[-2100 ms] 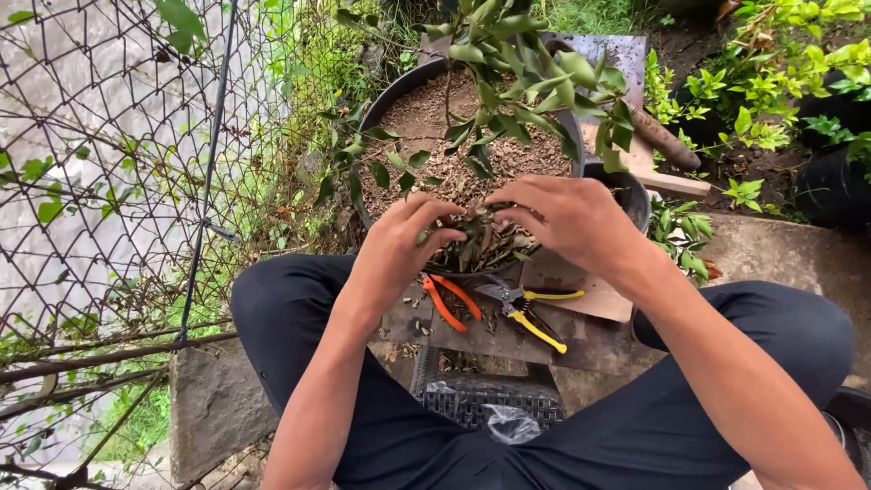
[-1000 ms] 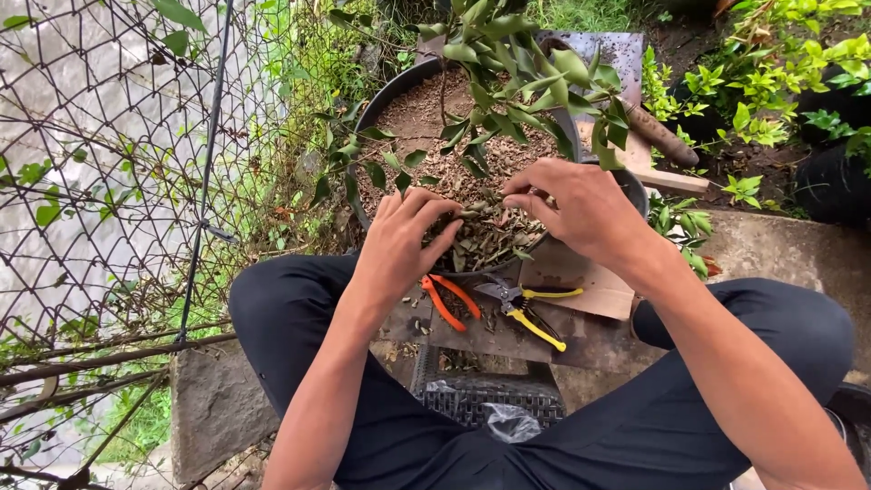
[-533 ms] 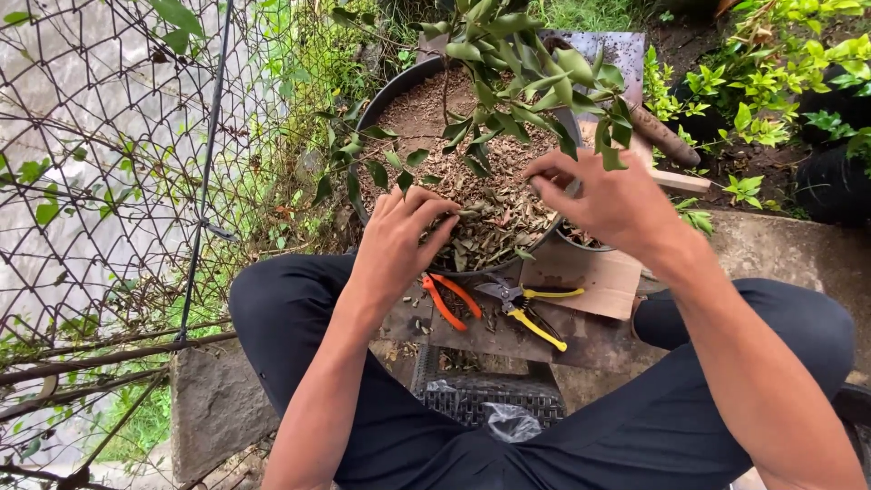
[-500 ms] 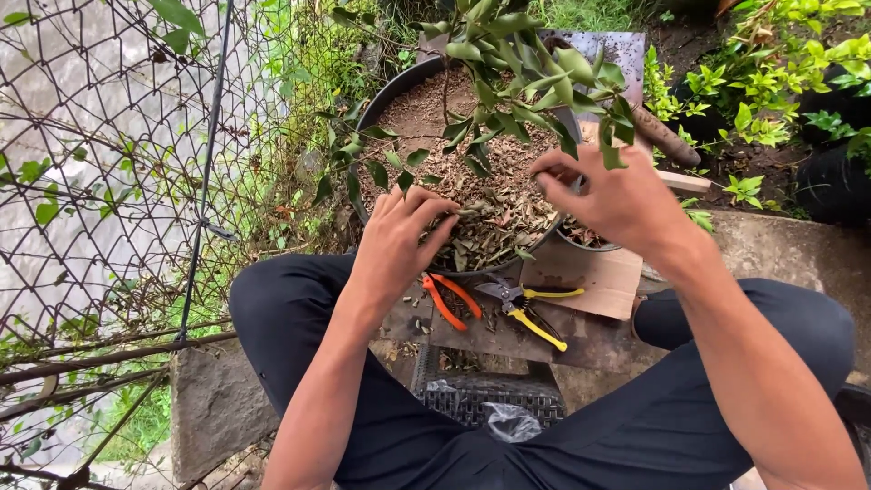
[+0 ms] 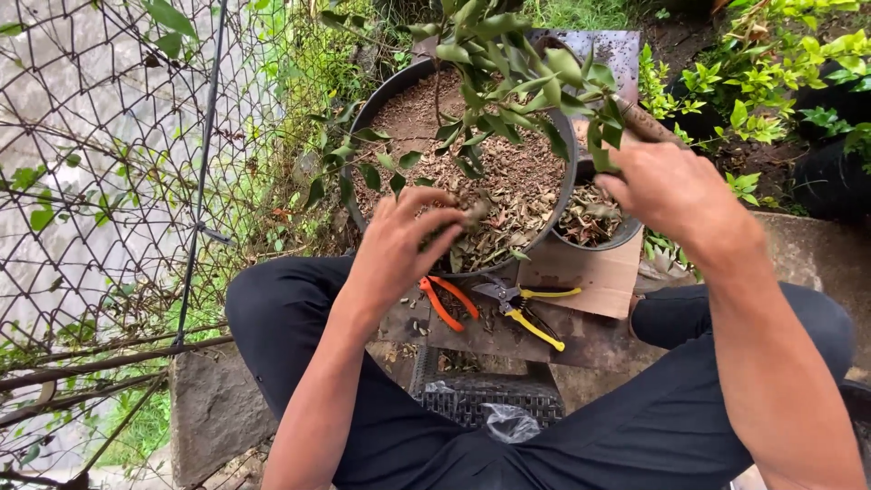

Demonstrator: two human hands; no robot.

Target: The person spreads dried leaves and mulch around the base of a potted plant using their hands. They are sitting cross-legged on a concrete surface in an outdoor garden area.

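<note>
My left hand (image 5: 399,245) rests at the near rim of a large black pot (image 5: 363,98) and pinches a clump of dry leaves (image 5: 475,212) between thumb and fingers. The pot holds brown mulch (image 5: 526,172) and a small green-leaved shrub (image 5: 508,63). My right hand (image 5: 671,186) hovers with curled fingers over a smaller black pot (image 5: 626,238) filled with dry leaves (image 5: 585,213). The back of that hand hides whatever its fingers hold.
Orange-handled pliers (image 5: 440,301) and yellow-handled pruning shears (image 5: 535,319) lie on a board between my knees, beside a cardboard sheet (image 5: 590,268). A wire fence (image 5: 109,181) stands at left. Below is a black mesh basket (image 5: 472,399); green plants (image 5: 771,73) grow at right.
My right hand has moved right, from the leaf pile in the large pot to above the small pot, which now shows. My left hand stays on the leaves, fingers lifting slightly.
</note>
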